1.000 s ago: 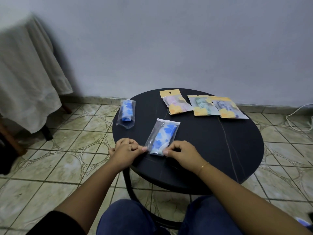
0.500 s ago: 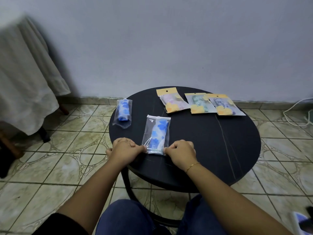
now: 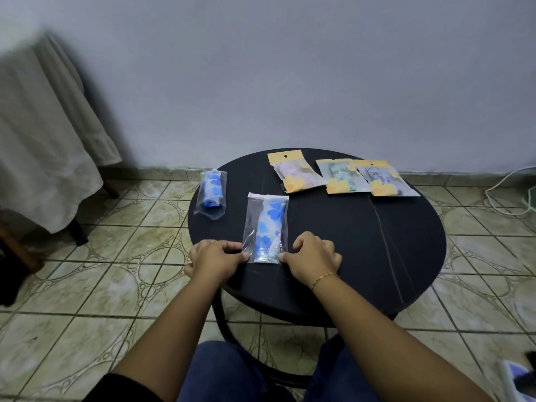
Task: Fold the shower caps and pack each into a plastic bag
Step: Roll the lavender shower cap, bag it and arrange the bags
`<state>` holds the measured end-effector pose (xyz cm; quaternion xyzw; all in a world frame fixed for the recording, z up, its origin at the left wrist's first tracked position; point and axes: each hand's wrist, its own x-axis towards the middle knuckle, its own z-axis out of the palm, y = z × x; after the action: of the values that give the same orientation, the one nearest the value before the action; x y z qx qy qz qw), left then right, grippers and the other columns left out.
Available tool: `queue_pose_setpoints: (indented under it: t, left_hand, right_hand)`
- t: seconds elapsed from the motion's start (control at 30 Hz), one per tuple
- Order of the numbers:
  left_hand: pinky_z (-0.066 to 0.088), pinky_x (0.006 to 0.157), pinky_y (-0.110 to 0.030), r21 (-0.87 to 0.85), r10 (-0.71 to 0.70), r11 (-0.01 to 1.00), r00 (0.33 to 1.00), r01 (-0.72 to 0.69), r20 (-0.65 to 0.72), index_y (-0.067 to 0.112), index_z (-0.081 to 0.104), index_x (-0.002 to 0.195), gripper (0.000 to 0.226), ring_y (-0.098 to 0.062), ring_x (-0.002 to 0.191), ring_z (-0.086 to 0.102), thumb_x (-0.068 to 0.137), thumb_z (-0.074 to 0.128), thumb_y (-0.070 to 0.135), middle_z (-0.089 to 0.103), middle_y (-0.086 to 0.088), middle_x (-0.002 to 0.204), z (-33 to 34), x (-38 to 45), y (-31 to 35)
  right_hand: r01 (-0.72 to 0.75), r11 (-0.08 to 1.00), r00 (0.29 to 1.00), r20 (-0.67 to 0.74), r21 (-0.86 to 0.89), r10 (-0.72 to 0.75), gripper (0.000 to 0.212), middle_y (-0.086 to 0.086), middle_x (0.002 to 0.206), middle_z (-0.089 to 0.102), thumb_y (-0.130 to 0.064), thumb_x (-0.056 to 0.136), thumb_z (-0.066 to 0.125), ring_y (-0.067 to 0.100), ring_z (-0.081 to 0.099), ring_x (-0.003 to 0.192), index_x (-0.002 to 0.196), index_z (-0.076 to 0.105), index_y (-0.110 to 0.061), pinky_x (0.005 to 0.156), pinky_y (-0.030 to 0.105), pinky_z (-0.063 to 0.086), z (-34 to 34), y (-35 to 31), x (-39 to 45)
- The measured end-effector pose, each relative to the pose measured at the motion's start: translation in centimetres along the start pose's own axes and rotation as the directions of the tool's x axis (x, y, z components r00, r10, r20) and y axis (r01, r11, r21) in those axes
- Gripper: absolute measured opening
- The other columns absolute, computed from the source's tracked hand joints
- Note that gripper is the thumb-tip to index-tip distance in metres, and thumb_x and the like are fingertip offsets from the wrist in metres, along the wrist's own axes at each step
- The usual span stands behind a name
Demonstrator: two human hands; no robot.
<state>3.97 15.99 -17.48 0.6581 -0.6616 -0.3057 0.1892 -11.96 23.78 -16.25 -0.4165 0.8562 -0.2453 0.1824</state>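
Note:
A clear plastic bag [image 3: 266,227] holding a folded blue-and-white shower cap lies flat on the round black table [image 3: 362,242], near its front edge. My left hand [image 3: 216,258] pinches the bag's near left corner and my right hand [image 3: 311,256] pinches its near right corner, fingers curled. A second clear bag with a rolled blue shower cap [image 3: 211,192] lies at the table's left edge, overhanging it slightly.
Three packets with yellow header cards [image 3: 295,175] [image 3: 338,177] [image 3: 383,179] lie in a row at the table's back. A cloth-covered piece of furniture [image 3: 43,140] stands at the left. A white cable [image 3: 510,187] runs along the tiled floor at the right.
The bag between my hands has turned from a slant to nearly straight, pointing away from me. Both hands keep their pinch on its near corners.

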Motion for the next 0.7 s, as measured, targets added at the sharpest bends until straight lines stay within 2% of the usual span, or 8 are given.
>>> queue_pose_setpoints:
  t: [0.17, 0.27, 0.33, 0.4, 0.47, 0.57, 0.63, 0.7]
  left_hand:
    - [0.032, 0.098, -0.037, -0.119, -0.044, 0.992, 0.999, 0.047, 0.031, 0.041, 0.065, 0.048, 0.023, -0.014, 0.12, 0.042, 0.065, 0.081, 0.043, 0.065, 0.012, 0.1, 0.0, 0.2, -0.1]
    - [0.038, 0.101, -0.04, -0.187, -0.044, 0.98, 0.994, 0.061, 0.096, 0.053, 0.066, 0.054, 0.014, -0.014, 0.115, 0.051, 0.051, 0.078, 0.047, 0.069, 0.015, 0.088, 0.0, 0.3, -0.2]
    - [0.039, 0.1, -0.042, -0.247, -0.045, 0.966, 0.992, 0.072, 0.114, 0.05, 0.068, 0.06, 0.017, -0.013, 0.111, 0.054, 0.043, 0.071, 0.05, 0.069, 0.017, 0.082, 0.0, -0.1, 0.0]
    - [0.036, 0.099, -0.042, -0.29, -0.035, 0.955, 0.996, 0.058, 0.083, 0.044, 0.069, 0.067, 0.013, -0.011, 0.105, 0.054, 0.053, 0.068, 0.046, 0.068, 0.018, 0.082, -0.3, -1.2, 0.9]
    - [0.043, 0.096, -0.044, -0.382, 0.014, 0.924, 0.998, 0.013, 0.067, 0.034, 0.07, 0.074, 0.009, -0.017, 0.096, 0.062, 0.066, 0.066, 0.037, 0.07, 0.012, 0.083, -0.5, -1.9, 1.5]
    - [0.051, 0.089, -0.04, -0.5, 0.097, 0.862, 0.995, -0.08, 0.009, 0.026, 0.067, 0.078, 0.005, -0.02, 0.089, 0.066, 0.082, 0.065, 0.025, 0.07, 0.005, 0.084, -0.7, -2.6, 2.7]
    - [0.051, 0.082, -0.031, -0.48, 0.172, 0.861, 0.985, -0.167, -0.035, 0.03, 0.066, 0.077, 0.008, -0.01, 0.084, 0.065, 0.085, 0.065, 0.032, 0.07, 0.01, 0.082, -1.1, -3.2, 3.8]
    - [0.047, 0.069, -0.019, -0.467, 0.264, 0.851, 0.964, -0.239, -0.011, 0.027, 0.068, 0.079, 0.018, -0.005, 0.076, 0.063, 0.089, 0.06, 0.039, 0.07, 0.007, 0.08, -1.3, -4.1, 5.0]
  right_hand:
    - [0.054, 0.997, 0.998, -0.013, -0.051, -0.054, 0.014, -0.01, 0.098, 0.042, -0.046, 0.087, 0.057, 0.018, 0.035, 0.114, 0.085, 0.052, -0.033, 0.088, 0.032, 0.023, -0.2, 0.1, -0.6]
    - [0.127, 0.988, 0.99, -0.044, -0.092, -0.131, 0.007, -0.01, 0.101, 0.043, -0.04, 0.092, 0.051, 0.017, 0.034, 0.114, 0.09, 0.056, -0.037, 0.089, 0.032, 0.022, 0.2, 0.3, -1.1]
    - [0.182, 0.973, 0.978, -0.076, -0.144, -0.195, 0.014, -0.011, 0.106, 0.045, -0.037, 0.095, 0.046, 0.016, 0.033, 0.113, 0.097, 0.059, -0.041, 0.091, 0.032, 0.021, 0.6, 0.6, -1.5]
    - [0.241, 0.95, 0.96, -0.096, -0.2, -0.264, 0.021, -0.01, 0.11, 0.046, -0.035, 0.096, 0.043, 0.016, 0.032, 0.113, 0.106, 0.059, -0.041, 0.09, 0.032, 0.021, 1.0, 0.8, -1.6]
    - [0.314, 0.923, 0.93, -0.122, -0.221, -0.346, 0.025, -0.007, 0.112, 0.048, -0.032, 0.095, 0.042, 0.018, 0.036, 0.113, 0.115, 0.058, -0.036, 0.087, 0.032, 0.024, 1.1, 0.7, -1.8]
    - [0.465, 0.885, 0.883, -0.067, -0.017, -0.465, 0.048, -0.004, 0.116, 0.049, -0.037, 0.09, 0.053, 0.018, 0.043, 0.112, 0.136, 0.042, -0.029, 0.091, 0.032, 0.032, 1.1, 0.4, -2.2]
    - [0.44, 0.874, 0.892, 0.013, 0.204, -0.452, 0.075, -0.007, 0.118, 0.045, -0.05, 0.08, 0.062, 0.011, 0.045, 0.108, 0.144, 0.027, -0.032, 0.094, 0.03, 0.037, 1.2, -0.2, -2.7]
    - [0.366, 0.852, 0.921, -0.016, 0.374, -0.389, 0.073, -0.011, 0.111, 0.05, -0.048, 0.077, 0.066, 0.009, 0.052, 0.1, 0.139, 0.031, -0.036, 0.087, 0.029, 0.044, 1.1, -0.6, -2.8]
